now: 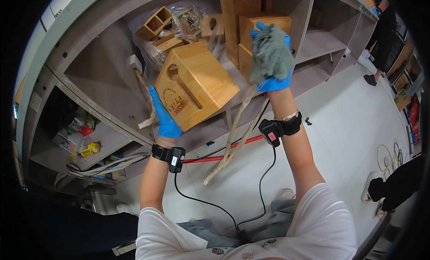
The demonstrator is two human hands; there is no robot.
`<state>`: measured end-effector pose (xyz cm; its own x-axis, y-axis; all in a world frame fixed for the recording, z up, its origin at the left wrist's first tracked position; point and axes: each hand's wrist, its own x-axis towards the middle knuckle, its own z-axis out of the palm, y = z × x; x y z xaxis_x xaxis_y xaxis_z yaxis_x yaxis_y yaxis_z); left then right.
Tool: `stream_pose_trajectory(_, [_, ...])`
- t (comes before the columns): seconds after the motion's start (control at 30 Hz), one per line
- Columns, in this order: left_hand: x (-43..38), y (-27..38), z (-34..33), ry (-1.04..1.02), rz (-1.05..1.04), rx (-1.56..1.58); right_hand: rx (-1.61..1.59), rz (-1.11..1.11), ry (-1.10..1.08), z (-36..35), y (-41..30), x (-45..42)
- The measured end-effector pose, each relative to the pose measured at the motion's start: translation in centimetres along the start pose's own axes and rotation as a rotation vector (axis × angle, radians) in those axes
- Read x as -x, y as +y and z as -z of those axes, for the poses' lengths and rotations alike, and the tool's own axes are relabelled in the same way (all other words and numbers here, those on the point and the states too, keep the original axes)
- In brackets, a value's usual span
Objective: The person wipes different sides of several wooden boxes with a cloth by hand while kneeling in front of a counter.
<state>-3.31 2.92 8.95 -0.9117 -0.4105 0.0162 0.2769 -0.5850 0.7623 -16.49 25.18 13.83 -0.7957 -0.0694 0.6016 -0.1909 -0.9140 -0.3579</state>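
A light wooden box (208, 80) with a round hole, a long slot and burnt-in writing on one face is tilted above the shelf. My left hand (164, 117), in a blue glove, grips its lower left edge. In my blue-gloved right hand (275, 83) is a bunched grey-green cloth (273, 55), raised to the right of the box and apart from it. Behind the cloth, more wooden boxes (263, 21) are stacked on the shelf, partly hidden by it.
A clear plastic bag (151, 53) with several small wooden pieces lies at the back left. Beige-wrapped cables (230, 147) hang over the shelf edge, and a white power socket (135, 63) sits at left. Other people's legs (399, 182) show at right. A yellow bottle (89, 149) lies in the lower compartment.
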Motion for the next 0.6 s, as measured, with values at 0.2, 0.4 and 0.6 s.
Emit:
stream_pose_trajectory(0.2, [-0.3,-1.2,0.5,-0.025,0.011,-0.078,0.5,-0.252,-0.496,-3.4,3.2,4.4])
stream_pose_trajectory(0.4, [-3.3,-4.8,5.4,-0.021,0.14,0.068,0.351,-0.436,-0.296,-4.9,4.4,5.7])
stream_pose_trajectory(0.6, [-5.7,-7.5,6.8,-0.094,0.083,-0.007,0.475,-0.389,-0.277,-3.3,7.4,6.0])
